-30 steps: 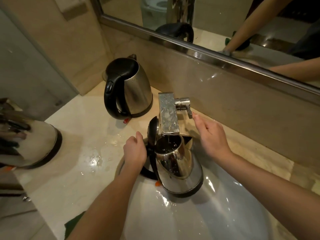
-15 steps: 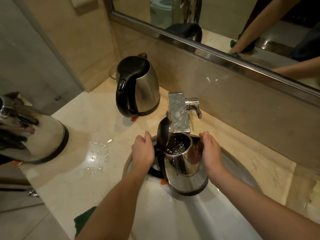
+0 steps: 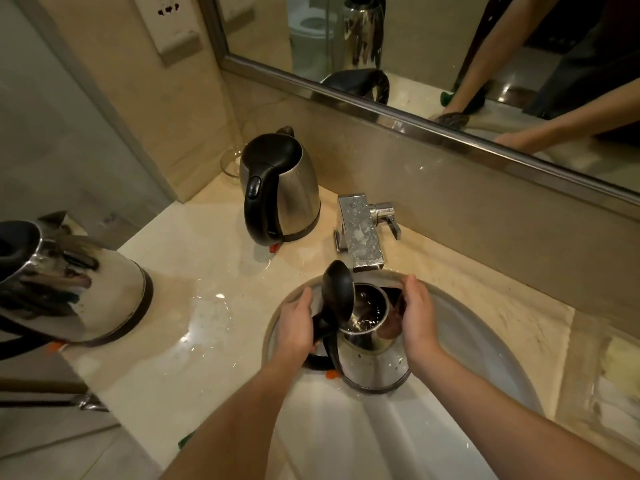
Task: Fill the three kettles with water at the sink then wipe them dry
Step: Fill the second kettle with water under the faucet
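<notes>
While the left hand (image 3: 294, 320) and the right hand (image 3: 417, 317) curl round the kettle (image 3: 374, 362), it holds water; wiping seems not yet done.

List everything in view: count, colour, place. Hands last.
open kettle: 1, steel and black, in the sink below the tap, lid up
back kettle: 1, steel and black, counter by the wall, lid shut
left kettle: 1, steel and black, counter's left edge
tap: 1, chrome, behind the sink
sink: 1, white, set in the counter
counter: 1, beige, wet patches
mirror: 1, metal-framed, back wall
glass dish: 1, clear, behind back kettle
left hand: grips open kettle's handle
right hand: cups open kettle's side
</notes>
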`<move>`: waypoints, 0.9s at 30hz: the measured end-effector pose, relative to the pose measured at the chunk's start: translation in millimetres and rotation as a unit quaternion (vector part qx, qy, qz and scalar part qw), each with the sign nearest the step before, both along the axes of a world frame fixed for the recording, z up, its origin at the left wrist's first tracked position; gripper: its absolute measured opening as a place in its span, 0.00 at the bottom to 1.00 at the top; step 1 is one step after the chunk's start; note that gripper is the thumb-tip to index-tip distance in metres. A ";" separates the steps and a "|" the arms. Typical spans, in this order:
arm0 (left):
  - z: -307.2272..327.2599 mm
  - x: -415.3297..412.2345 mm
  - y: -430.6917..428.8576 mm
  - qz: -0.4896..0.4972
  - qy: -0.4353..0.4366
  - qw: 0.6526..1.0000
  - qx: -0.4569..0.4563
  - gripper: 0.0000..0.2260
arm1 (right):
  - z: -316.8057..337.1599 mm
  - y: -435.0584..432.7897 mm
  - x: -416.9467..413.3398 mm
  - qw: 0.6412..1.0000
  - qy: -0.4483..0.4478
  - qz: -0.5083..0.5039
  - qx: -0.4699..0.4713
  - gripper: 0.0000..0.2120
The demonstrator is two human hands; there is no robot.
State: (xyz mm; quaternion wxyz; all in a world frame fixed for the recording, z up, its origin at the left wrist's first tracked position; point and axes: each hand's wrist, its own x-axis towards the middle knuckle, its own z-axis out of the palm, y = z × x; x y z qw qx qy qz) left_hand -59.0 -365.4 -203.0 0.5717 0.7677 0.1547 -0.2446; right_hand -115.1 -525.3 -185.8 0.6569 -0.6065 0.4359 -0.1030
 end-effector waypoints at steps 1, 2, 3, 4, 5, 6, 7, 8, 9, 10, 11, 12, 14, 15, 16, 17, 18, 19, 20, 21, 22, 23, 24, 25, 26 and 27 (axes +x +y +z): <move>3.7 -1.9 1.4 0.000 0.004 1.000 0.005 0.19 | 0.1 0.5 -2.8 1.000 0.000 0.000 0.006 0.21; 7.5 -4.6 3.1 -0.003 0.006 1.000 0.009 0.19 | 0.6 1.9 -5.8 1.000 0.000 0.000 0.011 0.20; 12.1 -7.9 5.2 -0.008 0.009 1.000 0.014 0.19 | 1.7 3.4 -8.8 1.000 -0.001 0.001 0.013 0.18; 15.4 -11.6 7.3 -0.009 0.012 1.000 0.015 0.19 | 3.9 5.2 -11.5 1.000 -0.002 0.004 0.010 0.17; 17.7 -15.6 9.6 -0.007 0.015 1.000 0.015 0.19 | 6.0 7.1 -14.1 1.000 -0.001 0.004 0.005 0.17; 19.8 -19.4 11.6 -0.004 0.016 1.000 0.013 0.18 | 8.1 9.0 -16.3 1.000 0.000 0.002 0.001 0.18; 23.3 -22.6 13.9 0.002 0.012 1.000 0.008 0.18 | 11.0 11.5 -18.3 1.000 0.000 0.001 -0.001 0.19; 27.2 -25.1 16.4 0.009 0.004 1.000 -0.004 0.18 | 15.4 14.1 -19.2 1.000 -0.003 0.000 -0.002 0.20; 32.3 -26.7 19.1 0.019 -0.001 1.000 -0.016 0.18 | 20.0 17.2 -19.8 1.000 -0.003 -0.002 -0.004 0.21; 39.8 -28.0 22.1 0.027 -0.003 0.999 -0.021 0.18 | 25.1 21.1 -20.6 1.000 -0.002 -0.001 -0.009 0.23; 48.6 -29.3 25.2 0.033 -0.002 0.999 -0.026 0.18 | 31.0 25.1 -21.8 1.000 0.000 0.003 -0.014 0.24; 56.9 -30.8 29.0 0.037 -0.003 0.999 -0.032 0.19 | 37.8 29.1 -23.4 1.000 0.000 0.009 -0.021 0.24; 74.8 -33.3 36.8 0.038 -0.018 0.998 -0.037 0.20 | 54.6 38.2 -25.7 0.999 0.001 0.023 -0.032 0.24; 83.5 -33.9 40.4 0.037 -0.025 0.998 -0.033 0.20 | 64.3 42.8 -26.7 0.999 0.001 0.030 -0.030 0.24; 91.3 -34.0 44.4 0.036 -0.031 0.998 -0.030 0.19 | 75.3 48.4 -27.4 0.999 0.001 0.037 -0.028 0.24; 99.9 -34.0 48.5 0.034 -0.038 0.998 -0.024 0.19 | 87.7 55.1 -28.1 0.999 0.004 0.046 -0.022 0.25; 107.8 -34.0 53.1 0.032 -0.043 0.998 -0.021 0.18 | 100.1 63.1 -28.1 0.998 0.005 0.054 -0.024 0.25; 115.4 -33.8 57.6 0.030 -0.049 0.998 -0.015 0.18 | 111.1 70.8 -28.3 0.998 0.004 0.056 -0.030 0.26; 120.7 -32.7 62.3 0.025 -0.057 0.998 -0.011 0.18 | 122.9 79.2 -28.1 0.998 -0.004 0.053 -0.039 0.26; 126.9 -31.9 67.2 0.020 -0.067 0.998 -0.009 0.18 | 133.9 88.1 -27.0 0.998 -0.018 0.042 -0.048 0.26; 132.1 -31.0 72.1 0.019 -0.078 0.997 -0.009 0.18 | 145.7 97.6 -25.2 0.997 -0.038 0.031 -0.063 0.26; 138.2 -30.3 76.8 0.021 -0.087 0.996 -0.009 0.18 | 156.8 106.7 -22.8 0.995 -0.052 0.019 -0.078 0.26; 142.1 -29.0 81.9 0.022 -0.091 0.996 -0.007 0.19 | 166.7 116.2 -19.3 0.993 -0.062 0.008 -0.096 0.26; 147.3 -26.8 89.9 0.022 -0.096 0.995 -0.006 0.20 | 176.4 128.3 -13.7 0.990 -0.068 0.002 -0.123 0.27; 150.5 -25.4 93.1 0.020 -0.099 0.995 0.001 0.21 | 183.8 136.1 -8.1 0.986 -0.071 0.000 -0.151 0.29; 154.5 -24.4 94.9 0.020 -0.104 0.994 0.008 0.22 | 189.4 141.5 -2.8 0.981 -0.067 0.004 -0.180 0.32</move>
